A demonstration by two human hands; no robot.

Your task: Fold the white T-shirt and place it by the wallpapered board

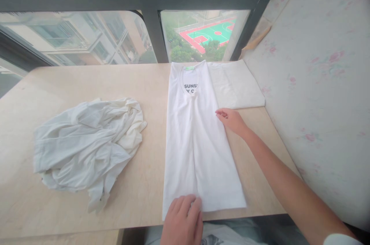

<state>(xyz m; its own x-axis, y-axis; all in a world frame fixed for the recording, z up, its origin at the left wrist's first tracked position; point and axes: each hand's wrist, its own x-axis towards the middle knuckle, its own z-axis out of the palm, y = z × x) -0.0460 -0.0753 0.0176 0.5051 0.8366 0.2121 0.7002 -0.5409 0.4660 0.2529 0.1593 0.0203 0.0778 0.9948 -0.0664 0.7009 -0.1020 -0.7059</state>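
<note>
A white T-shirt [206,152] lies on the table, its two sides folded inward so they meet along a line down the middle. Its neckline is at the far end, where a pale green label and dark printed letters show inside. Over the near hem rests my left hand [182,220], fingers slightly bent on the cloth and nothing visibly gripped. My right hand [232,120] touches the shirt's right edge about midway along, its fingers loosely curled and a little apart. Partly beneath the shirt's upper right side, a flat folded white cloth [238,85] lies against the wall.
A crumpled heap of white cloth [89,144] lies on the left of the pale wooden table [154,183]. Dark window frames [150,25] border the far edge. A wall with flowered paper [320,94] closes off the right side.
</note>
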